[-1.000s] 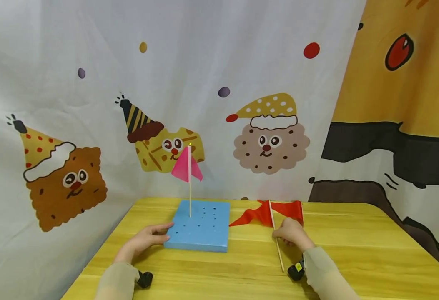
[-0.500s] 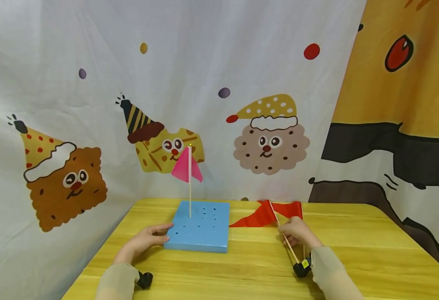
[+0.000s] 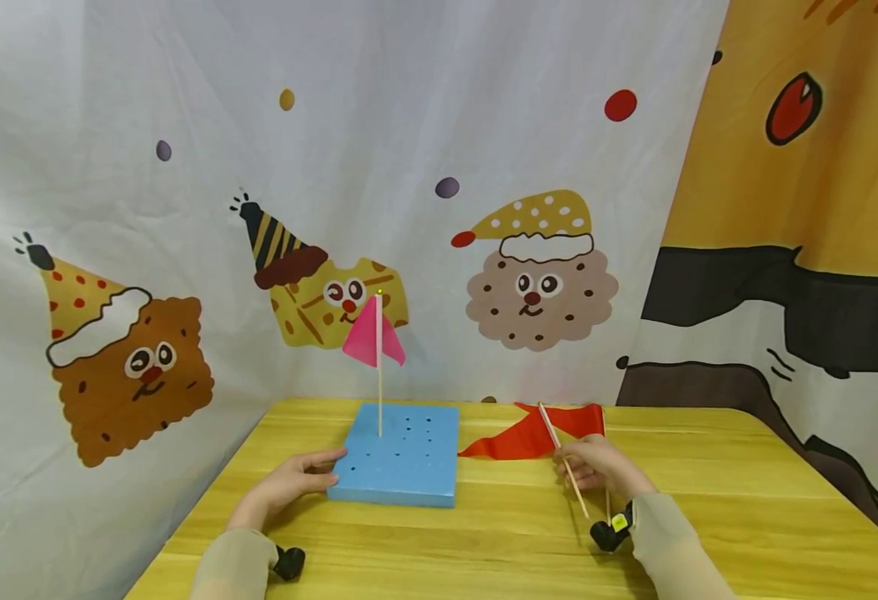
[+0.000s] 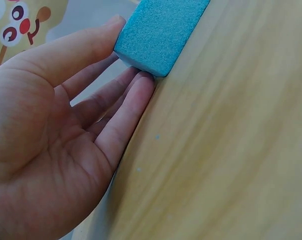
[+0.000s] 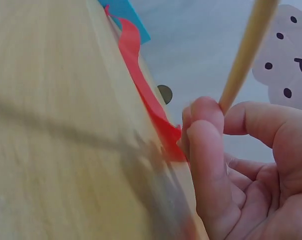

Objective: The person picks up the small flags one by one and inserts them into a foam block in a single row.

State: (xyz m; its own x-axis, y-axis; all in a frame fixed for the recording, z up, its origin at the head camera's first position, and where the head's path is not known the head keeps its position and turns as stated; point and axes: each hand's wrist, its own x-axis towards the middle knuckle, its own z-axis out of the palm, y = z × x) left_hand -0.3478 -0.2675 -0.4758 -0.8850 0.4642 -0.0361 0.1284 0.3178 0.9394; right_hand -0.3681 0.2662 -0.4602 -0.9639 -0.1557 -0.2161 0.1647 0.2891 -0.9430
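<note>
Head view puts the held red flag (image 3: 519, 437) toward the far edge of the surface (image 3: 514, 558), right of the blue block (image 3: 408, 486). The right hand (image 3: 599, 467) pinches its thin stick (image 3: 573, 483) between thumb and fingers; the stick's near end looks raised, while it is unclear whether the top touches down. A second red flag (image 3: 584, 417) appears to lie partly behind it, its own stick (image 3: 607, 506) passing behind the right hand.

The held flag should be very light: a stiff, slender stick that could snap if bent hard, with limp cloth that trails and folds. Bare wood probably grips well enough, though a two-finger hold lets it swivel; low on the stick, clear of the cloth, seems the best place. The two flags lie so close that their cloth could snag.

The left hand (image 3: 296, 479), fingers fairly straight, touches the block's left side. The block looks like foam, light and prone to sliding, so that contact should steady it. A pink flag (image 3: 367, 337) stands upright in it.

Room is widest toward the surface's right edge and nearer the person; at the far edge a cloth backdrop (image 3: 408, 125) limits reach.
</note>
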